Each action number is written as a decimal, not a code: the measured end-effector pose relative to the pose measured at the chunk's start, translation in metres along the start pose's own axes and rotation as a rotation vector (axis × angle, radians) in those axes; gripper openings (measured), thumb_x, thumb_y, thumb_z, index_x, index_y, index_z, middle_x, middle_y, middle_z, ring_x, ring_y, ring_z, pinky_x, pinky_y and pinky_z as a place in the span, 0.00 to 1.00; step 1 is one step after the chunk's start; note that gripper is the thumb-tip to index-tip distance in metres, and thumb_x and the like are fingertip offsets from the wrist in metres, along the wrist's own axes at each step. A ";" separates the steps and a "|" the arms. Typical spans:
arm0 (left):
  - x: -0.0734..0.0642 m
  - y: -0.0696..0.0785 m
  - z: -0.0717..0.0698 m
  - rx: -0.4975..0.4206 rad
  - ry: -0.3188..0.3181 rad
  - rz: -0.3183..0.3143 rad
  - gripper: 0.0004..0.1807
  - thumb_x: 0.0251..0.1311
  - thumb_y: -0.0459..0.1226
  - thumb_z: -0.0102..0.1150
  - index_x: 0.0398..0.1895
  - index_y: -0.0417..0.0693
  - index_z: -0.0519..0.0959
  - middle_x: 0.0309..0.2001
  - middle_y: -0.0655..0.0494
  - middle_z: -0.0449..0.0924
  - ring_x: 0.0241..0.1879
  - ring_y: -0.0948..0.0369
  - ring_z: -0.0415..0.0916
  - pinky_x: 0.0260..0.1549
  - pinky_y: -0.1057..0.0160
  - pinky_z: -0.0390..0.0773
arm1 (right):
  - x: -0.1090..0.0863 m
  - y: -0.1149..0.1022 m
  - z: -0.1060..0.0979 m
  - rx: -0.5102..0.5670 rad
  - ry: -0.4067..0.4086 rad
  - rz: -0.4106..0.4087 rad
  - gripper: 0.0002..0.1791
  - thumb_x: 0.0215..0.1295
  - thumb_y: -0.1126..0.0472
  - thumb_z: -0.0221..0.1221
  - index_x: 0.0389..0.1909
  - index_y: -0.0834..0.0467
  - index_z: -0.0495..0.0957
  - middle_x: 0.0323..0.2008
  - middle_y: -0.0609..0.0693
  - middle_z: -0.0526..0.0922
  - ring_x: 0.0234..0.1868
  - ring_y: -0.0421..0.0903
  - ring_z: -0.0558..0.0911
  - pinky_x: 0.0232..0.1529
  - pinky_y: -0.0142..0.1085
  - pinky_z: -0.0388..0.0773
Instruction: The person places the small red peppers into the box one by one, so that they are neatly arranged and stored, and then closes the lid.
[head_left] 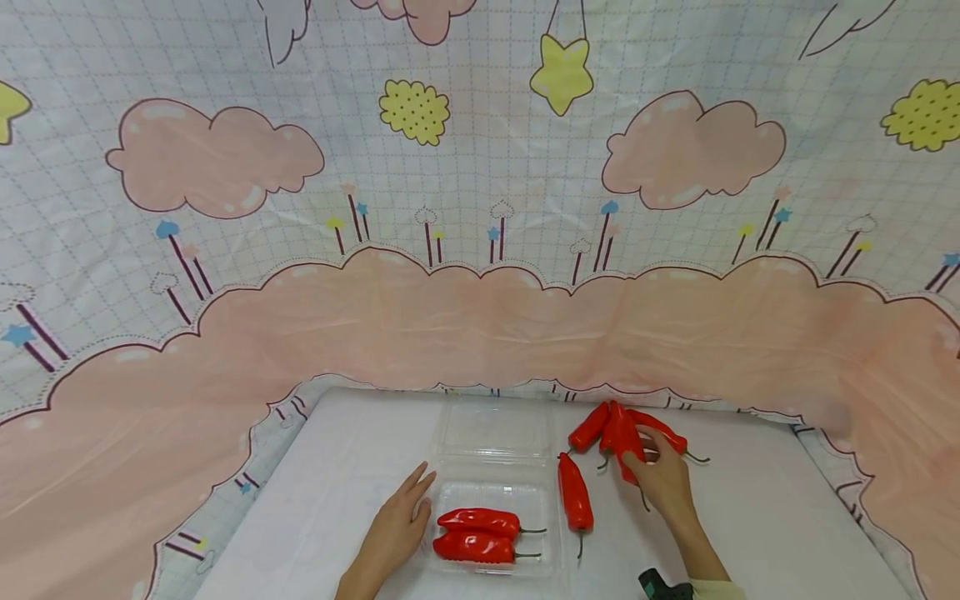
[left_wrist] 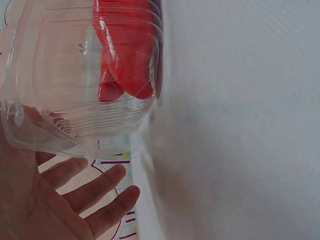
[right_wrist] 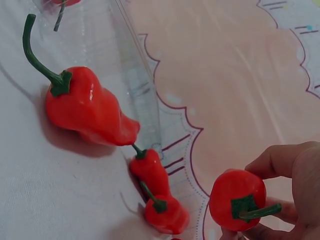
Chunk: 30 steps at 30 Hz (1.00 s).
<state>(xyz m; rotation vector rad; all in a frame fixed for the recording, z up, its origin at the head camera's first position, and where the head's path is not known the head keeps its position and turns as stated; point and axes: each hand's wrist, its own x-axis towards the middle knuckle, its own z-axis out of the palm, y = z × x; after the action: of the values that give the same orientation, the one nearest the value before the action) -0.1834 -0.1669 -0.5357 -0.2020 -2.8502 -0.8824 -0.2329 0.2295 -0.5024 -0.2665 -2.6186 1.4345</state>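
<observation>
My right hand (head_left: 663, 479) pinches a red pepper (right_wrist: 235, 200) between thumb and fingers, its green stem toward the wrist camera. Around it at the back right lie other red peppers, one leaning left (head_left: 588, 427) and one beyond the fingers (head_left: 667, 427). Nearer, a single pepper (head_left: 575, 496) lies beside the clear plastic box (head_left: 487, 493). Inside that box, two peppers (head_left: 478, 522) lie side by side, stems pointing right. My left hand (head_left: 393, 525) is at the box's left side, fingers extended; in the left wrist view the box wall (left_wrist: 100, 122) partly covers it.
The box's clear lid (head_left: 492, 427) lies folded back behind it on the white table (head_left: 322, 450). A patterned cloth (head_left: 480, 321) with clouds and stars hangs behind the table and spreads around its sides. A dark device (head_left: 663, 585) sits on the right wrist.
</observation>
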 end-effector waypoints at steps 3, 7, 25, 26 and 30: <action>0.000 0.000 0.000 0.002 -0.003 0.000 0.23 0.67 0.35 0.54 0.66 0.46 0.73 0.72 0.49 0.66 0.64 0.45 0.73 0.58 0.42 0.75 | -0.002 -0.003 0.002 0.007 -0.012 -0.011 0.32 0.64 0.57 0.59 0.68 0.58 0.65 0.59 0.66 0.75 0.56 0.61 0.75 0.41 0.42 0.87; 0.001 -0.001 0.000 0.003 -0.007 -0.001 0.24 0.67 0.36 0.54 0.66 0.46 0.73 0.72 0.49 0.66 0.64 0.45 0.73 0.59 0.41 0.75 | -0.004 -0.006 0.004 0.018 -0.030 -0.017 0.33 0.65 0.57 0.59 0.70 0.57 0.63 0.60 0.66 0.74 0.57 0.61 0.75 0.41 0.43 0.87; 0.001 -0.002 0.001 -0.024 -0.009 -0.021 0.24 0.68 0.37 0.53 0.67 0.47 0.72 0.73 0.51 0.65 0.66 0.46 0.71 0.61 0.42 0.73 | -0.013 -0.017 0.022 0.047 -0.076 -0.018 0.33 0.62 0.59 0.62 0.69 0.54 0.65 0.59 0.64 0.74 0.56 0.59 0.74 0.39 0.41 0.87; 0.002 -0.002 0.001 -0.026 -0.008 -0.021 0.24 0.68 0.37 0.53 0.67 0.47 0.72 0.73 0.51 0.65 0.66 0.46 0.71 0.61 0.42 0.73 | -0.014 -0.019 0.023 0.045 -0.078 -0.015 0.33 0.62 0.59 0.62 0.69 0.54 0.65 0.59 0.63 0.74 0.56 0.59 0.74 0.39 0.41 0.87; 0.002 -0.002 0.001 -0.027 -0.005 -0.019 0.24 0.68 0.37 0.53 0.67 0.47 0.73 0.73 0.51 0.65 0.66 0.46 0.71 0.61 0.41 0.73 | -0.016 -0.023 0.026 0.048 -0.086 -0.020 0.33 0.62 0.60 0.62 0.69 0.54 0.65 0.58 0.63 0.75 0.55 0.58 0.74 0.39 0.40 0.87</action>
<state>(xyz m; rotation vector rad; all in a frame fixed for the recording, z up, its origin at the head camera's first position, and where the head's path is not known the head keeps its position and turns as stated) -0.1859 -0.1680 -0.5374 -0.1816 -2.8508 -0.9259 -0.2247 0.1927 -0.4977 -0.1765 -2.6408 1.5334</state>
